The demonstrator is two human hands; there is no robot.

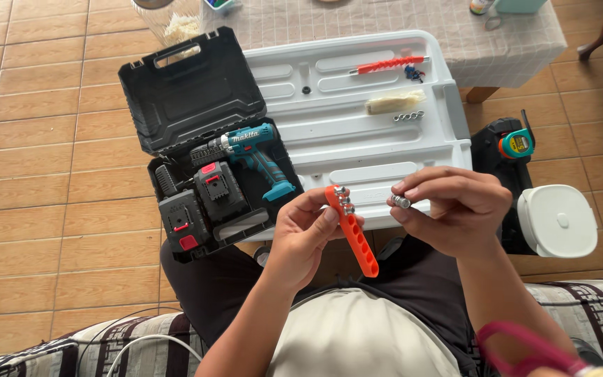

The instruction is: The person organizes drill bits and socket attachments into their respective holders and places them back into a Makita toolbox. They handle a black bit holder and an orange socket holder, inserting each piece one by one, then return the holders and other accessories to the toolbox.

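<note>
Gripping an orange socket holder [352, 232] above the lap, the left hand [301, 234] faces the right hand [455, 209], which pinches a small metal socket [400, 202]. An open black case [190, 98] with a teal drill [256, 155] lies left of a white tray [357, 132].

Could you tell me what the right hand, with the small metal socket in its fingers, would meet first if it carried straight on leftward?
Probably the orange socket holder held in the left hand; the right hand points its metal socket at the holder's upper end, though depth is unclear.
</note>
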